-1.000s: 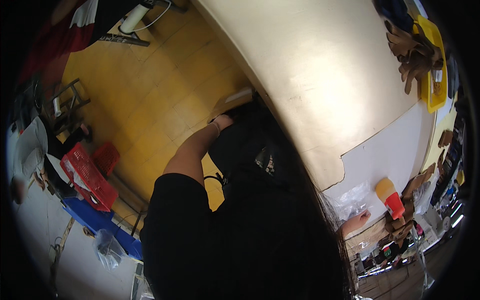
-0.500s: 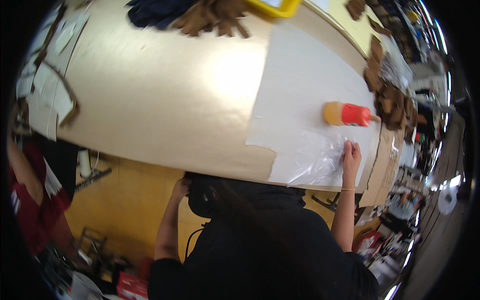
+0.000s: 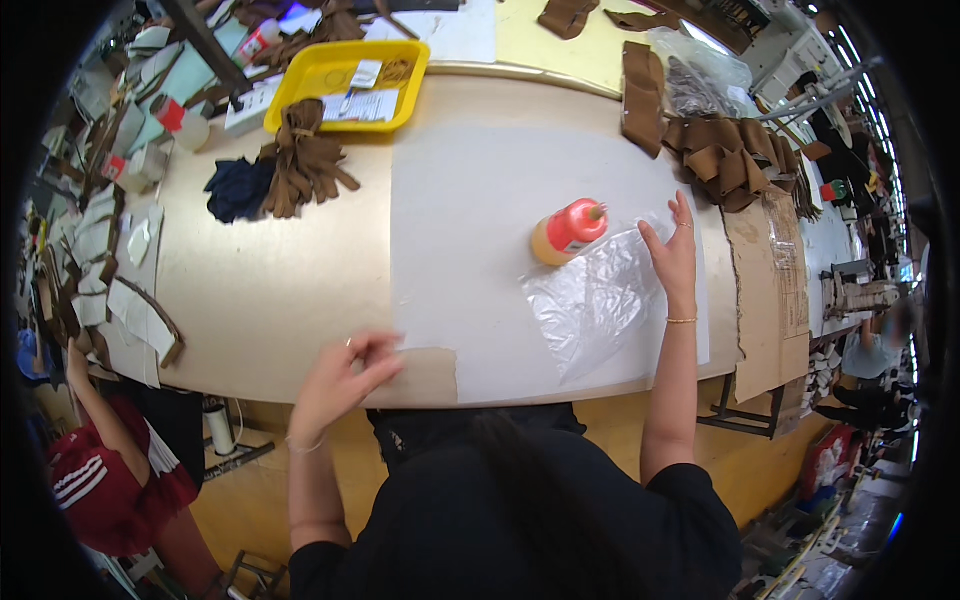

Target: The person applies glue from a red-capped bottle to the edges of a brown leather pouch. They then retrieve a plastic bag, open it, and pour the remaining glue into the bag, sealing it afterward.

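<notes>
A clear plastic bag (image 3: pixel 592 305) lies flat and creased on the grey sheet (image 3: pixel 470 210) that covers part of the table. My right hand (image 3: pixel 675 248) is at the bag's right edge, thumb and fingers spread, with nothing gripped; whether it touches the film I cannot tell. Just left of that hand, a bottle (image 3: pixel 568 232) with amber contents, a red upper part and a pointed tip stands against the bag's far edge. My left hand (image 3: pixel 348 378), a little blurred, hovers over the table's near edge by the sheet's torn corner. Its fingers are loosely bent and apart, holding nothing.
Left of the sheet lie a brown strip bundle (image 3: pixel 302 160) and dark blue cloth (image 3: pixel 238 188), below a yellow tray (image 3: pixel 415 90). Brown bands (image 3: pixel 725 160) and cardboard (image 3: pixel 775 300) flank the right side. A co-worker in a red shirt (image 3: pixel 115 480) is at the left.
My left hand has come up from the near table edge to above the table. My right hand has opened from its pinch on the bag. The whole view has shifted.
</notes>
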A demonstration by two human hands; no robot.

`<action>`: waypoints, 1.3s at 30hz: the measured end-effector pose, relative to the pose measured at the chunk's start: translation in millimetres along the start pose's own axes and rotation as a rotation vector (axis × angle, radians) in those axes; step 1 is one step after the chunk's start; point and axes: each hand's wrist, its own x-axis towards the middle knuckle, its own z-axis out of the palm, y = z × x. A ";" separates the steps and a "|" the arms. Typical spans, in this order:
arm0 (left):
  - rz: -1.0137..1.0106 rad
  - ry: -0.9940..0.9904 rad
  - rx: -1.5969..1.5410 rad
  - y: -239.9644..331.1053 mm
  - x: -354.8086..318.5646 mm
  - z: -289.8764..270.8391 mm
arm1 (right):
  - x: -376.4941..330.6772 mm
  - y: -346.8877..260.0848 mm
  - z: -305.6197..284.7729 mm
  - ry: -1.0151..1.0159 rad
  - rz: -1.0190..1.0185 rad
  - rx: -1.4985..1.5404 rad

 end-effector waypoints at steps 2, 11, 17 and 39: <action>0.266 0.233 0.145 15.2 34.3 21.5 | 9.5 -23.3 8.0 -0.049 0.010 0.248; 0.705 0.281 0.249 37.5 181.0 153.1 | -8.8 -107.2 -6.4 -0.267 -0.107 0.438; 0.520 0.138 -0.278 33.8 204.2 180.9 | 4.3 -102.3 12.2 -0.143 -0.214 0.351; 0.674 -0.156 0.020 65.3 133.0 101.7 | 12.0 -166.7 -34.1 -0.328 -0.557 0.843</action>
